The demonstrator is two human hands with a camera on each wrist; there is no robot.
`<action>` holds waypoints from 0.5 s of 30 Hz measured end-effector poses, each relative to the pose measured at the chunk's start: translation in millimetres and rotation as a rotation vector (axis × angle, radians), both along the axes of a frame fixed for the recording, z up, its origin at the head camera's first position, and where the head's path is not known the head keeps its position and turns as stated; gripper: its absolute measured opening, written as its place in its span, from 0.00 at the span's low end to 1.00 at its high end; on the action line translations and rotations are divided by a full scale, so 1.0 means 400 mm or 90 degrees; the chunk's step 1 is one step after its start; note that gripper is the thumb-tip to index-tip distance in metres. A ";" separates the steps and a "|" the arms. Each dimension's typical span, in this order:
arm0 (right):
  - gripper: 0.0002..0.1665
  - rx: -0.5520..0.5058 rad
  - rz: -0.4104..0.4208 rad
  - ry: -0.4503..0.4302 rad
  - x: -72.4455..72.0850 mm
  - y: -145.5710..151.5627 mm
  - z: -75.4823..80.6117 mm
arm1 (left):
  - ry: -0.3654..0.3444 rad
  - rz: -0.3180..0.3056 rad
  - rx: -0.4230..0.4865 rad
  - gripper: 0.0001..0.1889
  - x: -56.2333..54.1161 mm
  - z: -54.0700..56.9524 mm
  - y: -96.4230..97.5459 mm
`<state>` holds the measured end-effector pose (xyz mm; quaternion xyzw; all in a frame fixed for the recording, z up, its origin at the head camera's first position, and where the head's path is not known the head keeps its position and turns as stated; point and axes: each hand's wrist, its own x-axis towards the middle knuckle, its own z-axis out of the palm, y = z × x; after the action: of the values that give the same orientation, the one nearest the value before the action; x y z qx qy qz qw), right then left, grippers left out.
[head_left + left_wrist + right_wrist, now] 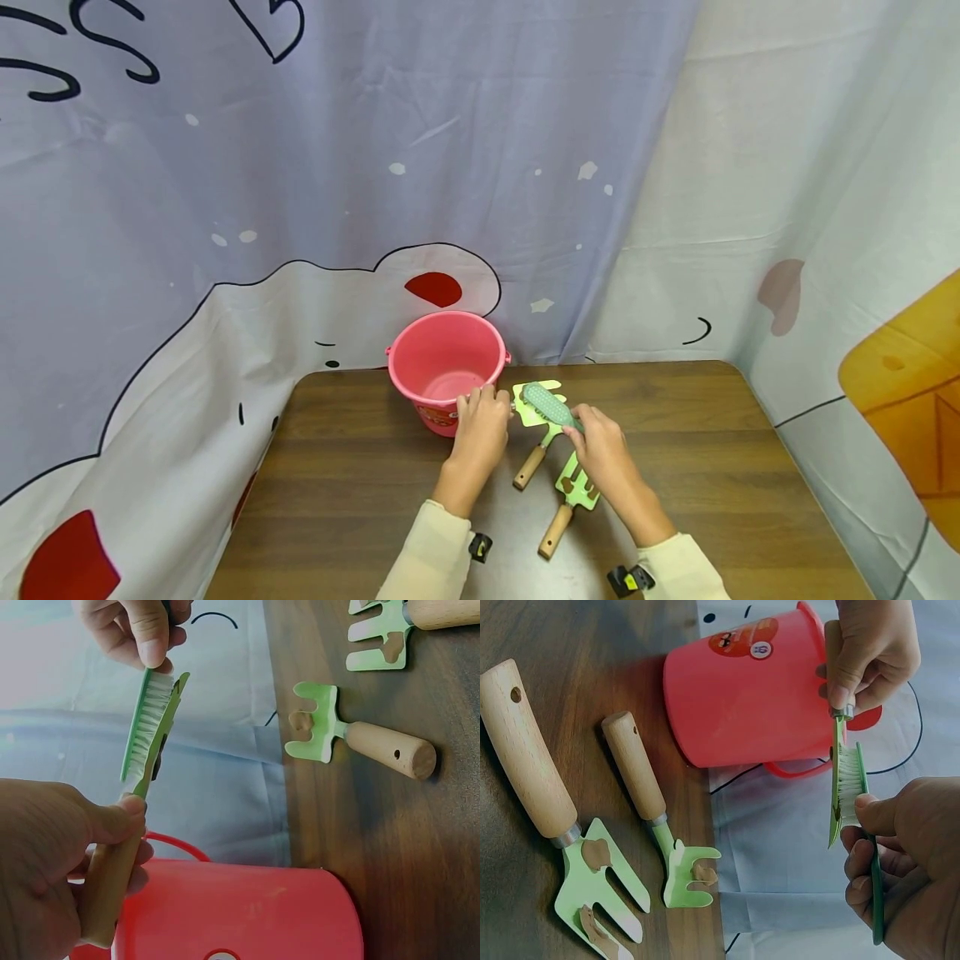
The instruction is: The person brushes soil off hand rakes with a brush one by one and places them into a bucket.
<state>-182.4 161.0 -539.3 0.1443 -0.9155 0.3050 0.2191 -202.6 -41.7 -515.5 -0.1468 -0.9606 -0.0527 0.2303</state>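
Over the table beside the pink bucket [447, 358], my left hand [482, 425] grips the wooden handle of a garden tool [111, 881] with a light green head. My right hand [602, 446] holds a green brush [546, 403] by its handle. Its white bristles [849, 784] lie against the tool's head, which the wrist views show edge-on. A small green rake [639, 769] with a wooden handle lies on the table below the hands. Nearer the front lies a green hand fork [536, 761], with brown patches on its prongs.
The wooden table [352, 500] ends at a printed cloth curtain [480, 150] behind and to the sides. The bucket stands upright at the table's back edge, its handle [795, 771] hanging down on one side.
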 end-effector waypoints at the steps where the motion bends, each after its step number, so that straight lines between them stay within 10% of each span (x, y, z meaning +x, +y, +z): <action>1: 0.12 0.000 0.000 -0.002 0.000 0.001 0.000 | 0.000 0.000 0.000 0.09 0.000 0.000 0.000; 15: 0.13 -0.005 0.006 0.012 0.002 0.021 -0.008 | -0.001 -0.009 0.017 0.08 0.003 -0.004 0.004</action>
<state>-181.5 169.4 -542.3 0.1503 -0.9117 0.3079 0.2266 -201.5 -40.1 -517.2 -0.1507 -0.9589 -0.0671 0.2309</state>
